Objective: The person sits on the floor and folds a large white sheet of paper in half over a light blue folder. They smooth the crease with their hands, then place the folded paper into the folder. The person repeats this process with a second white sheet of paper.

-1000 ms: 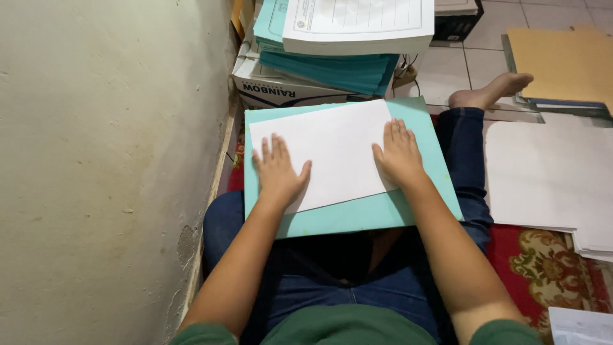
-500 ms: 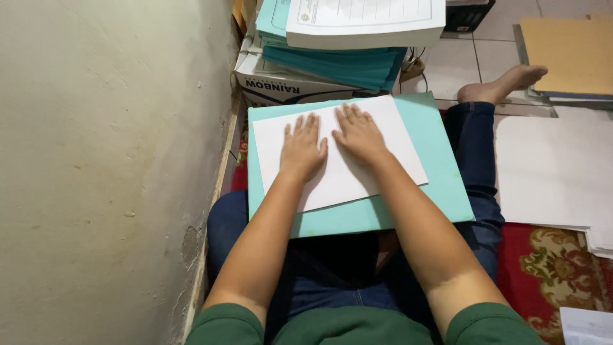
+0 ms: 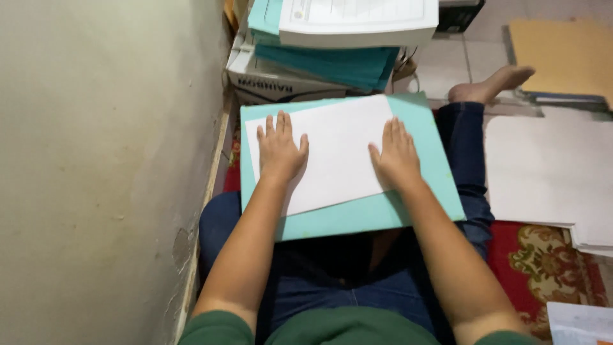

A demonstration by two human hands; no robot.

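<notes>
Far left: plain cream wall (image 3: pixel 96 160), scuffed low down, running the length of the view. Person sits on the floor beside it, legs in blue jeans (image 3: pixel 469 153), green sleeves at the bottom edge. A teal folder (image 3: pixel 357 217) lies flat across the lap, its left edge near the wall. On the folder sits a white sheet (image 3: pixel 335 147), slightly skewed, its corners inside the folder's border. Left hand (image 3: pixel 280 150) lies palm down on the sheet's left part, fingers straight and close together, pointing away from the body; nothing grasped, just pressing flat. Right hand (image 3: pixel 397 156) lies palm down on the sheet's right part, heel close to the sheet's lower right edge, fingers likewise straight and flat, gripping nothing. The hands are well apart, bare paper between them. Beyond the folder: a white carton (image 3: pixel 268 80) against the wall, with a stack of teal folders (image 3: pixel 332 64) on it and a thick pile of white printed paper (image 3: pixel 357 22) on top. Right of that, tiled floor (image 3: pixel 440 64) and a bare foot (image 3: pixel 491 86) at the end of the outstretched right leg. Further right: a tan folder (image 3: pixel 565 54) at the top, large white sheets (image 3: pixel 549 169) spread on the floor below it, touching the leg's side. Bottom right: red patterned rug (image 3: pixel 543 268), with another paper corner (image 3: pixel 578 322) on it.
</notes>
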